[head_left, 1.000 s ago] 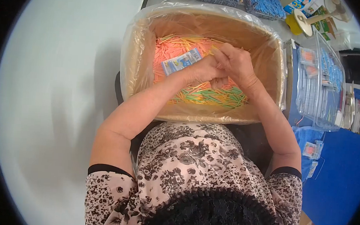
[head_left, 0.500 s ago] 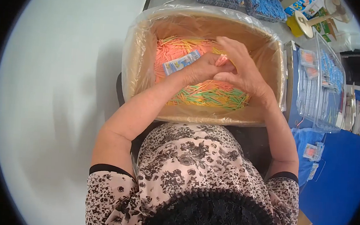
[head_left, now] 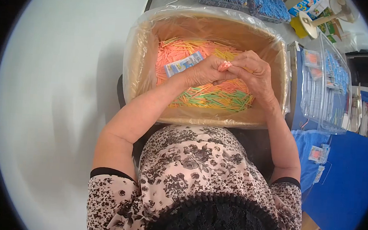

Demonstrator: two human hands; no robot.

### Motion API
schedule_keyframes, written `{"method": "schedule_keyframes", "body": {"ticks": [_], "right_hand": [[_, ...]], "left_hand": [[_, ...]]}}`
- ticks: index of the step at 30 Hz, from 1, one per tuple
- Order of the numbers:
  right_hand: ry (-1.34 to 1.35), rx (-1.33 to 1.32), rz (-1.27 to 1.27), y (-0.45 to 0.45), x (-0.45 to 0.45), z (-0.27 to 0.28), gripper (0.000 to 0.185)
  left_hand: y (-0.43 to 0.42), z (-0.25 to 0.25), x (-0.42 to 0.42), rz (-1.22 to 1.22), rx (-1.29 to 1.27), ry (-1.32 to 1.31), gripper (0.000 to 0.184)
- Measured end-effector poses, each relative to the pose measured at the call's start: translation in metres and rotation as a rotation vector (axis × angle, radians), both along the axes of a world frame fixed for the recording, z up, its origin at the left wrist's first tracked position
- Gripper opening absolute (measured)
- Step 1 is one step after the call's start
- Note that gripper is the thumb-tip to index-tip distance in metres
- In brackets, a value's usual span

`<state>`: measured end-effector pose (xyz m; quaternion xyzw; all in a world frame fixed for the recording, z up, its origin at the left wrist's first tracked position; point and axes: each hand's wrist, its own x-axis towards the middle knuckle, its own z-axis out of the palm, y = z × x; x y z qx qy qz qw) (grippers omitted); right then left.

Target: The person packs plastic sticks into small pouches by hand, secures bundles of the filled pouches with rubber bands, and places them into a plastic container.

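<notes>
My left hand (head_left: 205,72) is closed round a small bundle of thin pink sticks (head_left: 225,66), whose pale ends poke out at the top. Against the bundle's right side, the bent fingers and thumb of my right hand (head_left: 254,72) pinch it. Both hands meet over a large box (head_left: 142,76) lined with clear plastic. Loose thin sticks (head_left: 212,96) in pink, yellow, orange and green cover its bottom. On them, left of my hands, lies a blue and white printed packet (head_left: 183,64). My fingers hide the lower part of the bundle.
Blue packets fill containers (head_left: 270,6) beyond the box. To the right stand clear plastic trays (head_left: 327,81) with more packets. Small packets with pink contents (head_left: 316,154) lie on blue material. A blue panel (head_left: 344,175) is at the lower right, a pale wall (head_left: 55,86) at left.
My right hand's fingers, raised and spread before, have come down and closed on the bundle. The left hand keeps its hold nearly in place. The packet lies still.
</notes>
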<state>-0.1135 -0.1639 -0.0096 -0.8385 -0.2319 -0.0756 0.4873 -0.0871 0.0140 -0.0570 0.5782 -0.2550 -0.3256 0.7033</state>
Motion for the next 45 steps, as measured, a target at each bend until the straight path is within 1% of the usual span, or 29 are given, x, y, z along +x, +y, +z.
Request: {"method": "schedule_keyframes", "body": {"ticks": [2,4,6,8,9,10,11,12,13,14,15,16,17,18,19,20,21,24,27,29,32,35,36,39,41,43,45], "right_hand": [[-0.026,-0.017,0.000,0.000,-0.001,0.000,0.010],[0.050,0.068,0.010,-0.002,-0.002,0.000,0.007],[0.086,0.111,0.014,-0.006,-0.003,0.001,0.005],[0.280,0.395,-0.116,-0.015,-0.003,0.001,0.009],[0.378,0.536,-0.181,-0.020,-0.004,0.001,0.011],[0.378,0.535,-0.180,-0.029,-0.003,0.001,0.011],[0.470,0.125,-0.148,-0.042,-0.001,0.001,0.021],[0.548,-0.288,-0.113,-0.052,0.001,0.002,0.030],[0.612,-0.705,-0.074,-0.059,0.002,0.001,0.040],[0.614,-0.709,-0.076,-0.055,0.000,0.002,0.040],[0.401,-0.672,-0.076,-0.045,-0.006,0.003,0.050],[0.190,-0.630,-0.076,-0.033,-0.012,0.003,0.060],[-0.017,-0.582,-0.076,-0.021,-0.017,0.001,0.070],[-0.012,-0.576,-0.081,-0.010,-0.016,-0.002,0.070],[-0.058,-0.556,-0.019,0.002,-0.011,-0.005,0.077],[-0.106,-0.535,0.045,0.009,-0.006,-0.008,0.083],[-0.105,-0.528,0.042,0.012,-0.002,-0.010,0.083],[-0.132,-0.528,0.147,0.022,0.011,-0.016,0.083],[-0.112,-0.567,0.145,0.021,0.014,-0.016,0.085],[-0.102,-0.590,0.138,0.017,0.014,-0.014,0.087],[-0.054,-0.458,0.167,0.015,0.015,-0.008,0.083],[-0.093,-0.425,0.181,0.011,0.015,-0.007,0.079],[-0.114,-0.409,0.183,0.010,0.015,-0.006,0.077],[-0.080,-0.475,0.203,0.010,0.012,-0.006,0.077],[-0.062,-0.503,0.215,0.009,0.012,-0.007,0.076],[-0.076,-0.494,0.175,0.007,0.013,-0.011,0.074],[-0.083,-0.489,0.151,0.006,0.014,-0.011,0.073]], "left_hand": [[0.001,0.001,0.000,-0.010,0.001,0.038,0.017],[0.002,0.004,-0.001,-0.015,0.005,0.061,0.017],[0.002,0.009,0.000,-0.029,0.016,0.145,0.022],[0.002,0.009,0.000,-0.035,0.020,0.187,0.025],[0.003,0.006,0.002,-0.027,0.097,0.176,0.028],[0.004,0.004,0.004,-0.020,0.174,0.163,0.031],[0.004,0.001,0.005,-0.013,0.249,0.150,0.034],[0.003,-0.004,0.005,-0.013,0.245,0.149,0.034],[0.002,-0.010,0.005,0.008,0.209,0.217,0.035],[0.000,-0.015,0.005,0.028,0.173,0.287,0.036],[-0.001,-0.020,0.005,0.045,0.140,0.357,0.037],[-0.002,-0.024,0.005,0.041,0.140,0.359,0.037],[-0.003,-0.027,0.004,0.040,0.057,0.447,0.034],[-0.004,-0.029,0.004,0.038,-0.022,0.533,0.032],[-0.004,-0.029,0.004,0.038,-0.098,0.617,0.031],[-0.005,-0.028,0.003,0.034,-0.088,0.618,0.031],[-0.008,-0.025,0.001,0.069,-0.123,0.637,0.030],[-0.006,-0.019,0.000,0.156,-0.198,0.673,0.031],[-0.002,-0.021,0.002,0.050,-0.144,0.669,0.028],[-0.003,-0.018,0.001,0.030,-0.164,0.691,0.028],[-0.002,-0.014,0.000,0.000,-0.192,0.737,0.028],[-0.001,-0.027,0.006,-0.054,-0.153,0.694,0.030],[-0.002,-0.031,0.007,-0.055,-0.151,0.693,0.030],[-0.006,-0.039,0.007,-0.044,-0.310,0.618,0.031],[-0.006,-0.036,0.006,-0.039,-0.292,0.646,0.031],[-0.004,-0.032,0.004,-0.023,-0.258,0.697,0.031],[-0.002,-0.025,0.004,-0.019,-0.254,0.694,0.032]]}}
